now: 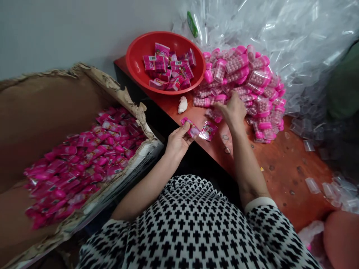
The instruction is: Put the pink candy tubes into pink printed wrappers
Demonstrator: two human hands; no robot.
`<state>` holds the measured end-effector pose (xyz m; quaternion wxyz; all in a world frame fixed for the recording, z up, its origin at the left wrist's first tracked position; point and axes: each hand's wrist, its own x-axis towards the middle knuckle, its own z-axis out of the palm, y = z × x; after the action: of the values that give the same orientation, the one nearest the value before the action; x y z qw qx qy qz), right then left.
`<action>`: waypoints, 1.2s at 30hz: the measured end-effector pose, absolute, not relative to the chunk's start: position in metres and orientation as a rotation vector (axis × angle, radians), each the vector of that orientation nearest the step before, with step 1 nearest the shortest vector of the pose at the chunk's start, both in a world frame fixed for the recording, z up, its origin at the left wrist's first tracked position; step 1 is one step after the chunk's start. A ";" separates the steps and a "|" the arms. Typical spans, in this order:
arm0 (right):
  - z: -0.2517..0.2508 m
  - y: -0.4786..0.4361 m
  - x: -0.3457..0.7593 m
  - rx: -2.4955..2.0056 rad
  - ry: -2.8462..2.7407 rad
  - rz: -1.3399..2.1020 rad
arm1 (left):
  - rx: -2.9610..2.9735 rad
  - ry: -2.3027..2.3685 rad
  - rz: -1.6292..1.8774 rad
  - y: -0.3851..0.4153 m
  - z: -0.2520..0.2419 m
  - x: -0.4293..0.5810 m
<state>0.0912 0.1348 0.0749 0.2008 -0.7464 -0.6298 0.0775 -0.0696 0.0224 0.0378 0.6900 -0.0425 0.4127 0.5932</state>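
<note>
My left hand (pixel 178 141) is closed on a pink printed packet (pixel 191 128), pinched between thumb and fingers over the table's near edge. Just right of it, another pink packet (pixel 208 130) lies flat on the table. My right hand (pixel 232 109) reaches to the near side of a heap of small clear bottles (pixel 259 78) with pink caps and pink beads inside. Its thumb and fingers are apart, touching the heap; the fingertips are partly hidden among the bottles. A red bowl (pixel 165 90) holding several pink packets stands behind my left hand.
On the left, a torn cardboard box (pixel 134 108) holds many pink wrapped pieces (pixel 89 153). A crumpled white scrap (pixel 183 104) lies on the red table (pixel 283 164). Clear empty containers (pixel 303 41) pile up behind, with loose ones (pixel 333 190) at right. A green wrapper (pixel 192 24) lies at the back.
</note>
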 end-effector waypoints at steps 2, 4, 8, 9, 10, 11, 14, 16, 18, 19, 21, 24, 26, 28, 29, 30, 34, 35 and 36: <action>0.073 0.123 0.100 -1.948 -1.694 0.304 | -0.176 0.900 1.334 0.026 0.039 -0.068; 0.072 0.101 0.103 -1.739 -1.594 0.482 | -0.214 0.875 1.331 0.028 0.040 -0.066; 0.069 0.038 0.094 -1.372 -1.322 1.054 | -0.212 0.877 1.337 0.031 0.038 -0.061; 0.068 0.023 0.091 -1.345 -1.265 1.160 | -0.207 0.876 1.347 0.031 0.038 -0.059; 0.066 0.011 0.087 -1.334 -1.210 1.214 | -0.200 0.866 1.356 0.031 0.038 -0.057; 0.063 0.001 0.084 -1.331 -1.178 1.249 | -0.193 0.852 1.357 0.031 0.039 -0.054; 0.052 -0.014 0.081 -1.326 -1.178 1.247 | -0.169 0.843 1.338 0.029 0.041 -0.045; 0.045 -0.015 0.082 -1.336 -1.216 1.194 | -0.137 0.858 1.327 0.028 0.042 -0.040; 0.041 -0.014 0.084 -1.363 -1.241 1.140 | -0.100 0.855 1.320 0.027 0.043 -0.037; 0.039 -0.014 0.085 -1.369 -1.245 1.131 | -0.082 0.847 1.314 0.026 0.043 -0.036; 0.039 -0.014 0.086 -1.350 -1.229 1.167 | -0.050 0.839 1.300 0.027 0.042 -0.036; 0.040 -0.015 0.087 -1.304 -1.167 1.216 | -0.023 0.855 1.304 0.029 0.043 -0.037; 0.040 -0.015 0.089 -1.302 -1.157 1.182 | -0.015 0.856 1.316 0.029 0.044 -0.038; 0.038 -0.014 0.091 -1.307 -1.185 1.147 | -0.001 0.846 1.325 0.028 0.046 -0.036; 0.037 -0.014 0.092 -1.309 -1.201 1.139 | 0.009 0.841 1.329 0.028 0.046 -0.035; 0.036 -0.014 0.092 -1.313 -1.214 1.133 | 0.023 0.837 1.333 0.027 0.046 -0.034; 0.035 -0.012 0.089 -1.312 -1.209 1.128 | 0.100 0.857 1.335 0.025 0.046 -0.030; 0.036 -0.012 0.088 -1.303 -1.195 1.164 | 0.120 0.866 1.330 0.024 0.046 -0.030; 0.037 -0.011 0.087 -1.291 -1.175 1.210 | 0.139 0.870 1.328 0.024 0.046 -0.031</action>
<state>0.0870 -0.0109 0.0367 0.4872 -0.5308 -0.4831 0.4975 -0.0307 0.0244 0.0460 0.6990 0.0623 0.3906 0.5958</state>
